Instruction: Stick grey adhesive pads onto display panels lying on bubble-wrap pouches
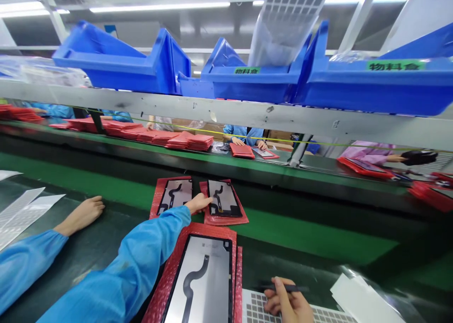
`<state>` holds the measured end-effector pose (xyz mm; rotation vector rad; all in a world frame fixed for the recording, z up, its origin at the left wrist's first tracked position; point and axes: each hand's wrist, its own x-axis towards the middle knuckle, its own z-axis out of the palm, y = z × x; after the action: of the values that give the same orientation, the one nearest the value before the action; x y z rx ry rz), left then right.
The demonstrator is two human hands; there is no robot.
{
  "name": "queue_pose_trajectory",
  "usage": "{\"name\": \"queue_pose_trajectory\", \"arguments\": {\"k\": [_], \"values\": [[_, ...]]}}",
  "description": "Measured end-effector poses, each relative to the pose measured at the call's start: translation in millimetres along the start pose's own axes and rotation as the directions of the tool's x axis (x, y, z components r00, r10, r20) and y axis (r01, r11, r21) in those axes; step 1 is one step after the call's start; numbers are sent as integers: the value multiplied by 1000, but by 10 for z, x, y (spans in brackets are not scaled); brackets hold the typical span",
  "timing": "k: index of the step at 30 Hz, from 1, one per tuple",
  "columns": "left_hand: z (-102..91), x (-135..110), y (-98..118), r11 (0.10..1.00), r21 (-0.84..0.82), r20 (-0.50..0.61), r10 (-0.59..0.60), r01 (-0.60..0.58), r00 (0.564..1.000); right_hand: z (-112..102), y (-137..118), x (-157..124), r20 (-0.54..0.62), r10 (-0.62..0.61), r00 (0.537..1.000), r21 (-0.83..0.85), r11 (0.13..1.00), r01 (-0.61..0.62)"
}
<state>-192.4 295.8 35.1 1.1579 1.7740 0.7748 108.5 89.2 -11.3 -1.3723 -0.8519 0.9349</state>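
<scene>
At lower right, the right hand pinches a dark pen-like tool over a sticker sheet, while at lower centre the near display panel lies on red bubble wrap, presumably for cushioning, and mid-frame the left hand grips a farther panel by its left edge, perhaps for control.

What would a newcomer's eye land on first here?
Probably the blue bins on the shelf up top. Next, the silvery panel with a dark wavy strip, on red bubble wrap at bottom centre. Beyond it, the left hand touches another panel; the right hand, lower right, holds a dark pen-like tool.
</scene>
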Motion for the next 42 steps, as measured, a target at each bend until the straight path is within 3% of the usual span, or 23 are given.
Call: {"name": "queue_pose_trajectory", "arguments": {"k": [4,8,13,16,18,21,23,25,27,30,33,36,38,40,42], "values": [[49,-224,122,973,-212,-110,65,-87,992,-61,-11,23,65,-30,997,-24,999,31],[-166,-630,35,910,-389,-144,92,-142,985,-108,-29,54,127,-22,992,-47,999,28],[-454,-1594,-496,826,-545,-34,150,-145,988,-115,-99,43,133,26,991,-52,998,-19],[-475,-2097,-923,811,-585,116,120,-29,986,-137,-165,29,189,65,980,-95,994,-48],[-422,-2292,-1187,809,-586,226,107,47,968,-158,-200,11,243,100,965,-143,988,-67],[-337,-2406,-1461,851,-523,318,135,54,939,-182,-226,-42,328,155,932,-219,972,-85],[-345,-2419,-1535,911,-411,293,162,-28,942,-190,-233,-88,369,184,911,-259,962,-89],[-418,-2421,-1527,965,-187,204,219,-181,954,-203,-240,-139,392,207,896,-287,953,-95],[-521,-2436,-1449,926,143,82,341,-350,936,-232,-250,-203,403,233,885,-309,945,-108],[-599,-2517,-1237,710,497,-5,578,-499,816,-317,-259,-349,426,255,868,-335,936,-111],[-433,-2676,-1002,509,450,178,754,-734,632,-418,-247,-545,478,263,838,-358,930,-88],[-22,-2853,-894,223,355,374,856,-908,356,-477,-214,-711,530,298,794,-426,903,-54],[295,-2943,-933,-4,370,450,875,-929,176,-483,-187,-769,549,308,777,-460,887,-27],[561,-3001,-1032,-156,399,508,858,-903,76,-473,-163,-786,562,304,769,-466,885,-10],[733,-3033,-1138,-222,435,539,841,-873,55,-461,-150,-781,578,291,762,-461,887,11]]}}
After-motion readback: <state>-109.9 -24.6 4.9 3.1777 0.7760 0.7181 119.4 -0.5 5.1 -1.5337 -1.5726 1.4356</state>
